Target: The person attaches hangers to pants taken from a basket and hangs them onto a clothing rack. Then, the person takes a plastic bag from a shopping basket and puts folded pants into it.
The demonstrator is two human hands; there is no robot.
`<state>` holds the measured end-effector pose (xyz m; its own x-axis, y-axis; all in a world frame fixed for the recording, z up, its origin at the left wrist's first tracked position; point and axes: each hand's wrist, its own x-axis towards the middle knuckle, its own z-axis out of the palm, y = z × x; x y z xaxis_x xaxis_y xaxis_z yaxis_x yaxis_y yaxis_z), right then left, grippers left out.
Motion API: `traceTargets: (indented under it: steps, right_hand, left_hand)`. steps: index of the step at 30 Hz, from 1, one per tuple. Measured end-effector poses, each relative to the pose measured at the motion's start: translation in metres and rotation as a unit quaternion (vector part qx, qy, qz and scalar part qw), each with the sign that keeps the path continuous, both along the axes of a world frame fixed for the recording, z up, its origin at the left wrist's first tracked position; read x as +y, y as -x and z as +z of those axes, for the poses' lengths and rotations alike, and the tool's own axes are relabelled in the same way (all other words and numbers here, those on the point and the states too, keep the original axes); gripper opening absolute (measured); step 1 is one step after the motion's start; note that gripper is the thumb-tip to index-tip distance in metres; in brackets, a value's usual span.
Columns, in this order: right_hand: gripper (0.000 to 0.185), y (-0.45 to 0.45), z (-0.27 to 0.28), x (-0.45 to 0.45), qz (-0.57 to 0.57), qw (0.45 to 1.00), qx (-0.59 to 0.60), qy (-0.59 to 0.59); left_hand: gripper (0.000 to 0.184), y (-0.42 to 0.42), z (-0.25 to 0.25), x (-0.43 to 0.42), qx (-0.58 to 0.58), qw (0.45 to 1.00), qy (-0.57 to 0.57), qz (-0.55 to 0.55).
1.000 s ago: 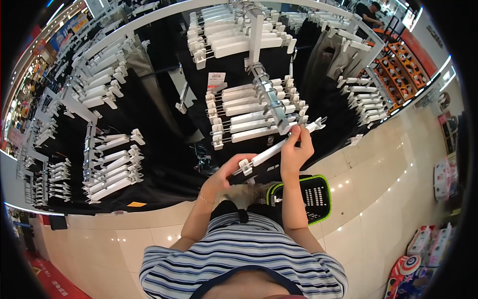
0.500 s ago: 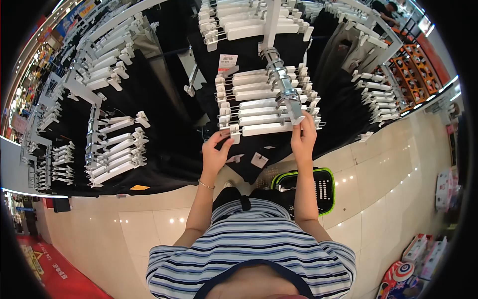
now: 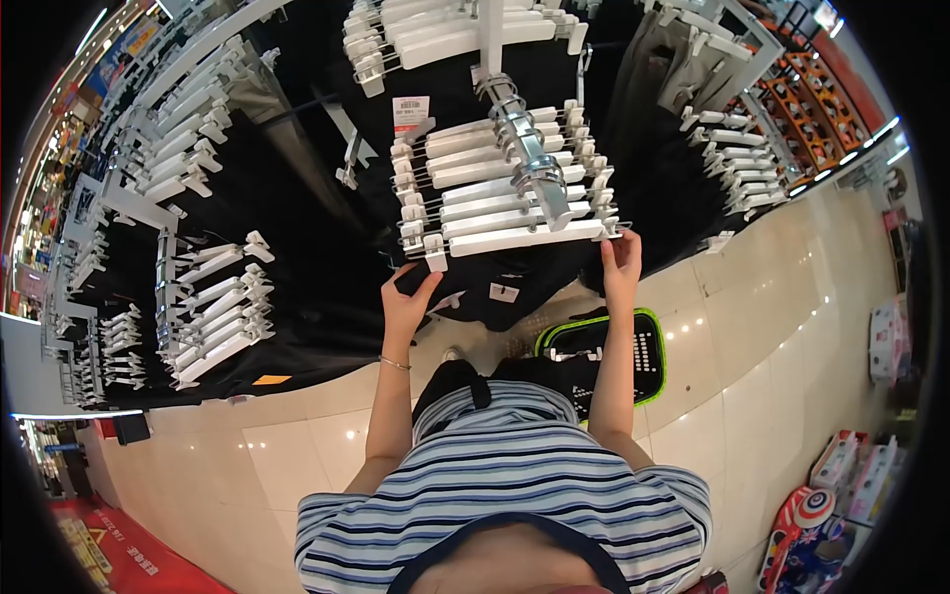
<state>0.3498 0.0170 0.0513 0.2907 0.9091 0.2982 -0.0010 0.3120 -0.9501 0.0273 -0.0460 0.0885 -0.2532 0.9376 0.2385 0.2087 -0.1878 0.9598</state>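
In front of me, a white clip hanger (image 3: 524, 239) hangs at the near end of a metal rail (image 3: 542, 178), with a black garment (image 3: 475, 287) clipped below it. A white label (image 3: 504, 291) shows at the garment's top edge. My left hand (image 3: 406, 309) pinches the garment's upper left corner, just under the hanger's left clip (image 3: 434, 253). At the opposite end, my right hand (image 3: 621, 277) has its thumb and fingers closed about the right clip (image 3: 611, 230). The fingertips of both hands are partly hidden by the cloth and clips.
Several more white hangers (image 3: 495, 173) crowd the rail behind. Racks of hangers stand at left (image 3: 223, 307) and right (image 3: 747, 168). On the tiled floor (image 3: 752, 396), a green-rimmed black basket (image 3: 648, 371) sits by my legs. Boxed goods (image 3: 841, 475) lie at lower right.
My right hand has gone from the rail's end to the hanger's right clip. My left hand stays by the left clip. The view has shifted slightly.
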Motion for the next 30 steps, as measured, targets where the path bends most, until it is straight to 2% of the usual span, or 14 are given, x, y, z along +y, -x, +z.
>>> traceTargets:
  steps: [7, 12, 16, 20, 24, 27, 30]
  right_hand:
    - [0.014, -0.009, 0.001, -0.003, 0.017, 0.999, 0.001, 0.039]
    - [0.011, -0.003, -0.002, -0.005, -0.053, 0.993, 0.104, 0.032]
    - [0.013, 0.003, 0.002, 0.002, -0.057, 0.962, 0.248, 0.099]
    - [0.011, -0.005, 0.000, -0.006, -0.021, 0.970, 0.211, 0.117]
    - [0.011, -0.009, -0.007, -0.011, -0.006, 0.976, 0.203, 0.079]
    - [0.015, -0.010, -0.014, -0.021, 0.044, 0.979, 0.188, 0.067]
    - [0.026, 0.002, -0.022, -0.034, -0.006, 0.992, 0.109, 0.067]
  left_hand:
    - [0.025, -0.004, -0.012, -0.001, 0.011, 0.998, -0.004, 0.054]
    - [0.026, 0.000, -0.012, 0.010, 0.081, 0.989, -0.003, 0.122]
    - [0.026, 0.008, -0.003, 0.011, 0.049, 0.994, -0.002, 0.102]
    - [0.021, 0.003, -0.011, 0.011, -0.091, 0.987, 0.007, 0.133]
    - [0.014, 0.010, -0.019, 0.005, -0.156, 0.984, 0.010, 0.090]
    - [0.016, 0.006, -0.034, -0.007, -0.172, 0.982, 0.000, 0.073]
    - [0.014, 0.002, -0.076, -0.015, -0.159, 0.985, 0.021, 0.065]
